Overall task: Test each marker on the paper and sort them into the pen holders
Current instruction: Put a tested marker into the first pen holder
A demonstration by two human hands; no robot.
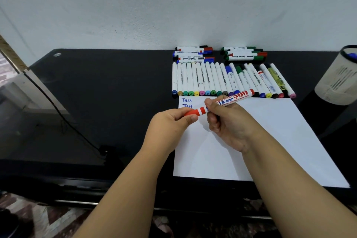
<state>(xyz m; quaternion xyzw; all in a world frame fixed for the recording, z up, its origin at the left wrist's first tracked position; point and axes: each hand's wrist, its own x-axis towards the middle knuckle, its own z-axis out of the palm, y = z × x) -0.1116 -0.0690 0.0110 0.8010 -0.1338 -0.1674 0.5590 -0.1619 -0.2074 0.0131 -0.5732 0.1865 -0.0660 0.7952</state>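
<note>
L hand (172, 121) fingers curled, pinching; R hand (228, 121) curled, gripping; both forearms extended

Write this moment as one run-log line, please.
left hand: grips red cap | right hand: holds red whiteboard marker | paper: two blue "Test" words | mesh pen holder: right
</note>
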